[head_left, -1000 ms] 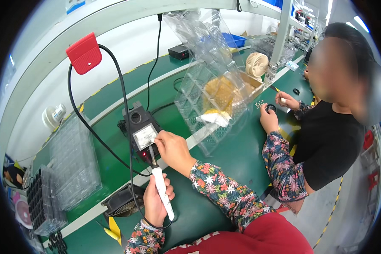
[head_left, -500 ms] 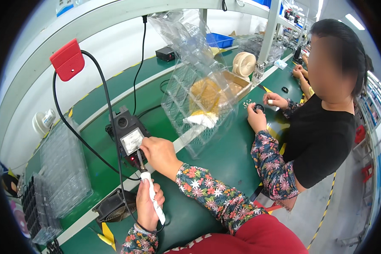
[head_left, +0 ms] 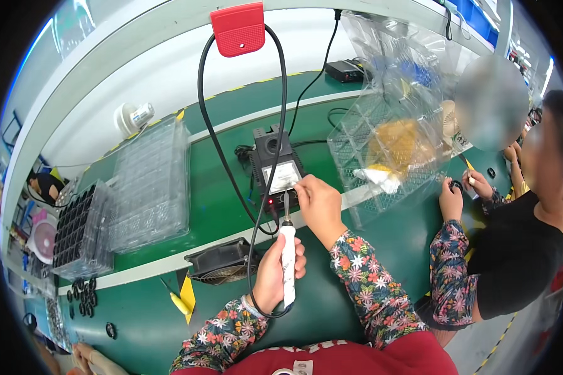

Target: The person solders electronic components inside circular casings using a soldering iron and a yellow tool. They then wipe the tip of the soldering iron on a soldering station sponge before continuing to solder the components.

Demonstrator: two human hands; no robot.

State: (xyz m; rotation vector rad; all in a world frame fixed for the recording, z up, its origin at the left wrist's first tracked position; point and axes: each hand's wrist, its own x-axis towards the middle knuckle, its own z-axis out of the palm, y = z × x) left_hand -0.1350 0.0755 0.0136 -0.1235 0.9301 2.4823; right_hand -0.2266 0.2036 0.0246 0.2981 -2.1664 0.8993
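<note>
At the lower centre of the frame the left hand [head_left: 274,275] is wrapped around the white handle of a soldering iron [head_left: 287,259], held upright with its dark tip pointing up; the fingers are clamped on the handle. Just above and to the right, the right hand [head_left: 319,205] rests its fingers against the front of the black soldering station [head_left: 275,172], near its pale panel; whether it grips anything I cannot tell. A black cable [head_left: 231,162] loops from the iron up past the station to a red hanger [head_left: 238,28] at the top centre, crossing in front of the station's left side. Left of the hands a small black fan [head_left: 222,262] lies on the green bench [head_left: 369,300]; a yellow piece [head_left: 184,297] lies beside it. At centre left stand stacked clear trays [head_left: 150,184] and a black tray [head_left: 78,231], contents too small to tell; small black rings [head_left: 84,294] lie below. To the right, clear trays [head_left: 388,150] hold something yellowish; beyond them another person's hand [head_left: 450,200] rests on the bench.
</note>
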